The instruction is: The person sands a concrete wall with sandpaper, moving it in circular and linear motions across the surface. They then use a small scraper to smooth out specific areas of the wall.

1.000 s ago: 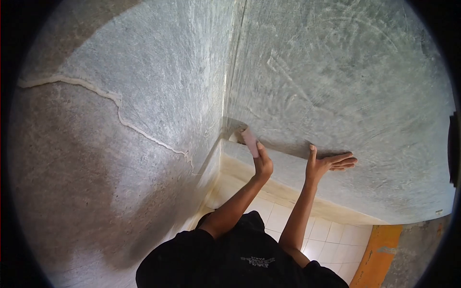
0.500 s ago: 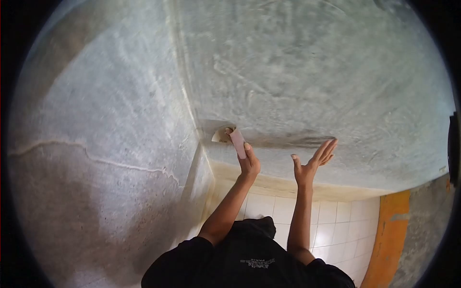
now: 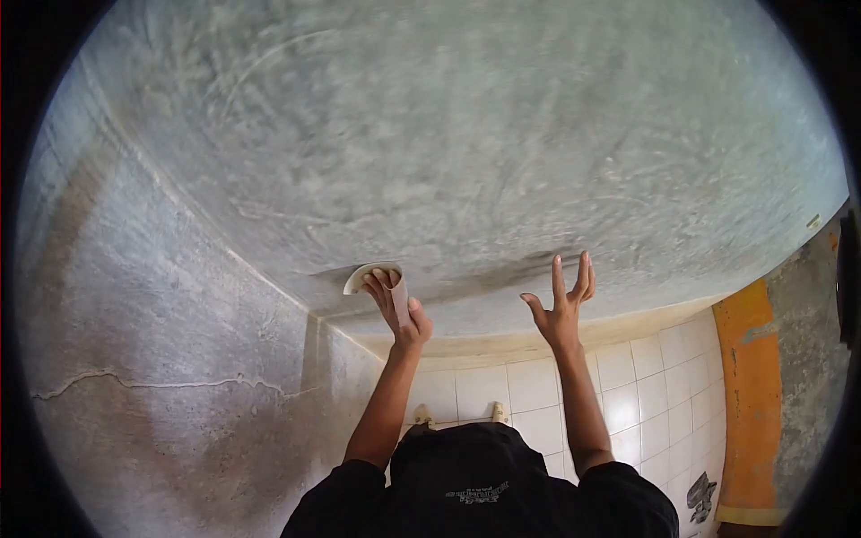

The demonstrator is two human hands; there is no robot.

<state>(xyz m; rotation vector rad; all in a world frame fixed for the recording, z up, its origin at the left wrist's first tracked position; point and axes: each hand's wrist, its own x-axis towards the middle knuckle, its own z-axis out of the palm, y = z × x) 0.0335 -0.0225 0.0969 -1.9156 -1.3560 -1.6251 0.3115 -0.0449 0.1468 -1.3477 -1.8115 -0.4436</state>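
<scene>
Left hand (image 3: 408,325) pinching curled paper (image 3: 400,300) near wall's (image 3: 502,134) lower left corner; right hand (image 3: 563,314), fingers spread, near lower edge.

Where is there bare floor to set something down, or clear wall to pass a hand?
Bare floor lies between the right forearm and the orange band, above the dark crumpled thing in view. The wall is bare between the left hand, holding a curved sheet, and the right hand. The feet crowd the floor by the shirt.

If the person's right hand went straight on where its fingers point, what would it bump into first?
Most likely the grey wall, straight ahead of the right hand; whether they touch now is unclear.
</scene>
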